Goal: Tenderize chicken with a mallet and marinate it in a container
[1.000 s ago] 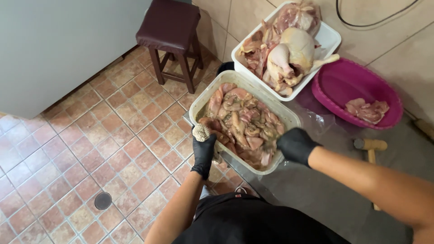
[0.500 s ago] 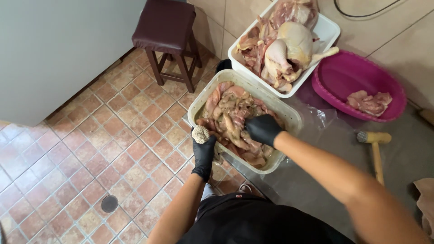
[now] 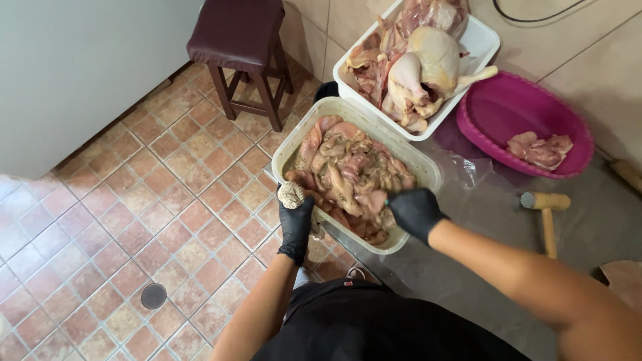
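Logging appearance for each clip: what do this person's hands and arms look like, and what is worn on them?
Both hands wear tight black disposable-style gloves that end at the wrist: left hand, right hand. Above the gloves both forearms are bare, with no sleeves, watch or jewellery visible. A black garment covers the torso at the bottom of the view. No markings show on the gloves.

On the worktop (image 3: 481, 267), the near tub (image 3: 428, 175) holds meat pieces (image 3: 351, 174). Behind it stands a tray (image 3: 485, 47) of whole chicken (image 3: 421, 63), with a basin (image 3: 582, 144) to its right. A mallet (image 3: 547, 214) lies before the basin. The stool (image 3: 241, 40) stands on the floor (image 3: 134, 220), left of the tray.
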